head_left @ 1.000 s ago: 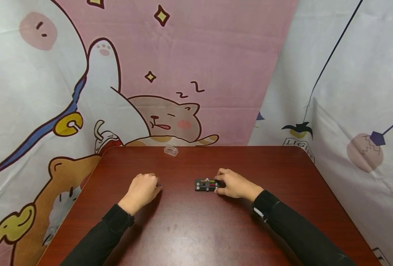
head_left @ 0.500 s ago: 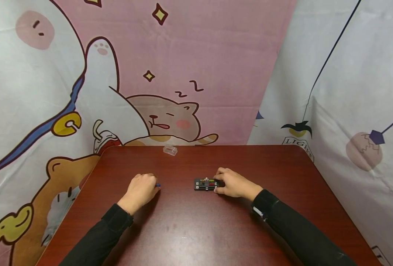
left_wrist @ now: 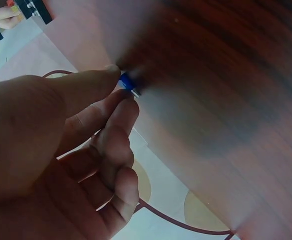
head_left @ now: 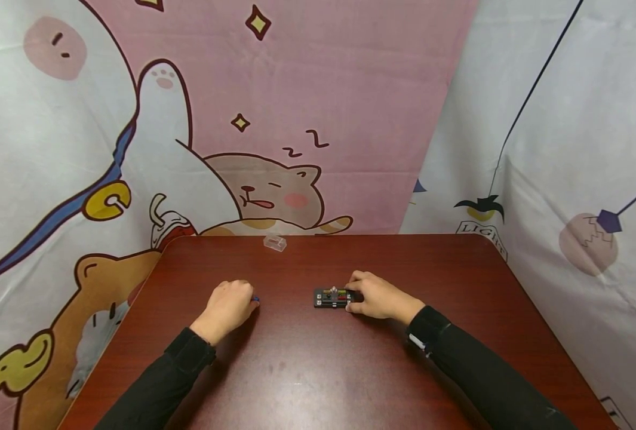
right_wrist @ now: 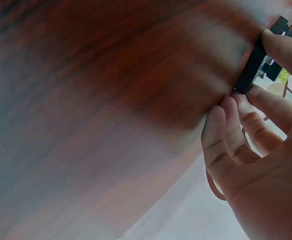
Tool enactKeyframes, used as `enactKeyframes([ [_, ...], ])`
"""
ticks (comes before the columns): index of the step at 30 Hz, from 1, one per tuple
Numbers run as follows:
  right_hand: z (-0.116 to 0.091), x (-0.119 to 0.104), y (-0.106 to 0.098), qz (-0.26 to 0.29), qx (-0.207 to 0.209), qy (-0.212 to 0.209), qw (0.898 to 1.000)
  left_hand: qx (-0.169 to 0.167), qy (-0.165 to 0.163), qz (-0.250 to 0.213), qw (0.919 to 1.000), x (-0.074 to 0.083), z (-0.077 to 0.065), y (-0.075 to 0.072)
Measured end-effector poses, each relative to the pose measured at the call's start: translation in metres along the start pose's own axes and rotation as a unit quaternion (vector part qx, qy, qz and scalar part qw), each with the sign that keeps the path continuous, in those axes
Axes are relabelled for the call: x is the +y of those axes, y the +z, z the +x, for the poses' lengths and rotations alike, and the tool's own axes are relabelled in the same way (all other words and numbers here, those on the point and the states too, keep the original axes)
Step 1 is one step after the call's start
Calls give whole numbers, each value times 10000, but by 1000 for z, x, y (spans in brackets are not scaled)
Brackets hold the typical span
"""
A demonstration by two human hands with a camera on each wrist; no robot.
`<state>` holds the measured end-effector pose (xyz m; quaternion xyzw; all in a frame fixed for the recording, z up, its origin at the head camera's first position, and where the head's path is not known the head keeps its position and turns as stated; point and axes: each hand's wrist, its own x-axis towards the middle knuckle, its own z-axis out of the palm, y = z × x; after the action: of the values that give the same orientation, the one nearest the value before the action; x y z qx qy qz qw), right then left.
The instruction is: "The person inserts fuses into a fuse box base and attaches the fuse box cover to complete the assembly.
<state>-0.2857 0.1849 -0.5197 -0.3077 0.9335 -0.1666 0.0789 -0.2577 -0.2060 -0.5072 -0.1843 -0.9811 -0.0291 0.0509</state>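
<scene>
My left hand (head_left: 227, 306) is low over the left half of the table. In the left wrist view its thumb and forefinger pinch a small blue piece with a shiny metal tip (left_wrist: 127, 81), most of it hidden by the fingers. The other fingers are loosely bent. Across from it, my right hand (head_left: 380, 298) grips the right end of a black block with metal screws (head_left: 325, 298) and red and yellow-green parts on top. From the right wrist, the block's black base (right_wrist: 251, 67) shows between thumb and fingers, lying flat along the tabletop.
A small transparent plastic cover (head_left: 275, 243) lies near the back edge of the dark red-brown wooden table (head_left: 307, 358). Behind and beside the table hang cloth sheets with cartoon animals (head_left: 282, 191).
The blue piece at my left fingertips shows more plainly than a second ago, as the fingers have turned slightly. My right hand keeps its hold on the block.
</scene>
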Motion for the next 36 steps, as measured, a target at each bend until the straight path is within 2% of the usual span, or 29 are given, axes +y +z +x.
enactKeyframes([
  [7, 0, 1, 0, -31, -1, -37, 10000, -227, -173, -333, 9990, -2, 3, -1],
  [17, 0, 2, 1, 4, 32, -48, 10000, -213, 71, -678, 9974, -6, 4, 1],
  [31, 0, 3, 2, -22, 41, -103, 9999, -118, 290, -657, 9973, -16, 8, 8],
  [36, 0, 3, 2, -28, 25, -57, 10000, 41, 435, -583, 9973, -18, 8, 12],
])
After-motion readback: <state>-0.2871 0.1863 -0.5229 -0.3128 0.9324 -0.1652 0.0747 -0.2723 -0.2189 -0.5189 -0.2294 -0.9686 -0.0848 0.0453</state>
